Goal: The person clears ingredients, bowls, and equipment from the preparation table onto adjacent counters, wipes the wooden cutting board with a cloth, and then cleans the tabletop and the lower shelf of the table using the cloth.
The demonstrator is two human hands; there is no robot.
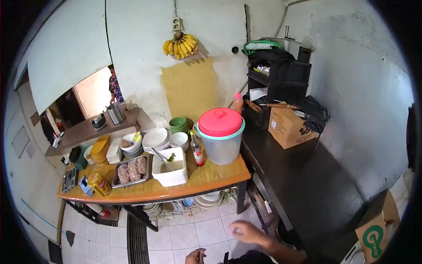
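Observation:
Low in the view, my right hand (pixel 247 232) hangs over the tiled floor between the wooden table and the dark counter. Its fingers are loosely curled, and nothing shows in them. My left hand (pixel 195 256) is at the bottom edge, partly cut off, also with curled fingers and nothing visible in it. Neither hand touches anything. Nearest ahead is the wooden table (pixel 220 176), which bears a white square tub (pixel 169 178) with a ladle (pixel 161 159), a metal tray (pixel 118 181) of raw-looking meat rolls (pixel 132 170), and a sauce bottle (pixel 197 152).
A large clear bucket with a red lid (pixel 220 122) stands at the table's right end. Stacked plates (pixel 156 138) and a yellow jar (pixel 99 184) are farther left. The dark counter (pixel 303 176) holds a cardboard box (pixel 285 127). Bananas (pixel 180 46) hang on the wall. A person (pixel 115 86) stands beyond the opening.

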